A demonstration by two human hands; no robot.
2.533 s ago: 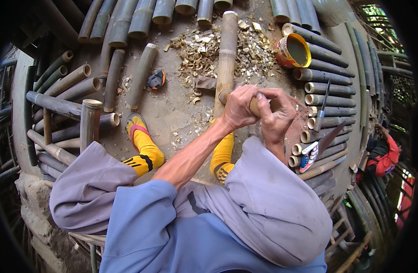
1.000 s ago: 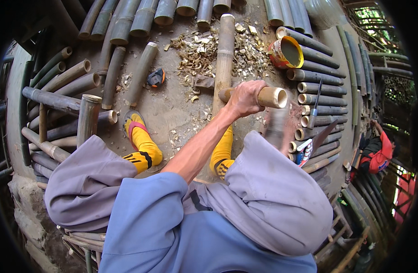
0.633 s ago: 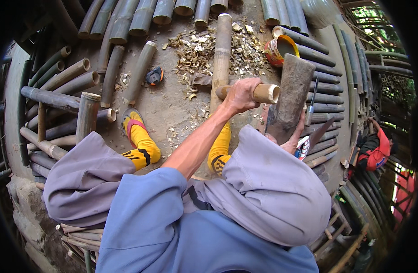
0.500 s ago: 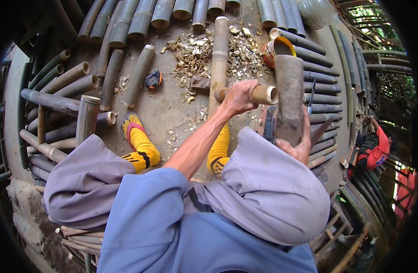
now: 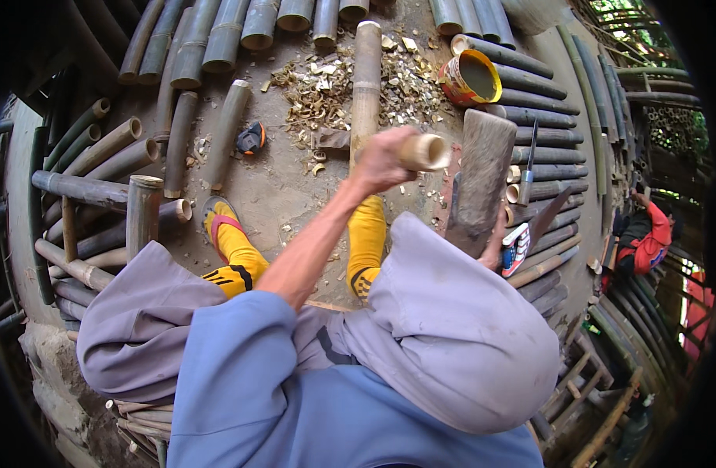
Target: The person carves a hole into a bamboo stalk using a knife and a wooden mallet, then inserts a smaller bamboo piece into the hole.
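Note:
My left hand (image 5: 383, 161) is closed around a short bamboo tube (image 5: 422, 153), whose pale hollow end faces up toward me. Just right of it stands a long grey-brown block (image 5: 484, 175), leaning a little; whether it is wood or stone I cannot tell. My right hand (image 5: 495, 242) holds this block low down, with most of its fingers hidden behind it. Beside that hand lies a saw handle (image 5: 517, 246) in red, white and blue, its dark blade (image 5: 548, 216) slanting away. A longer bamboo pole (image 5: 366, 86) lies on the ground beyond my left hand.
A red-and-yellow bucket (image 5: 472, 78) holds something dark. A knife (image 5: 527, 175) lies over the bamboo row (image 5: 549, 152) on the right. Shavings (image 5: 311, 90) and a tape measure (image 5: 251, 139) lie on the ground. Bamboo tubes (image 5: 194, 47) line the back. Another person (image 5: 646, 238) sits far right.
The bamboo tube has moved left and swung so its end faces me more. The block has tilted and shifted left with my right hand, uncovering the saw handle.

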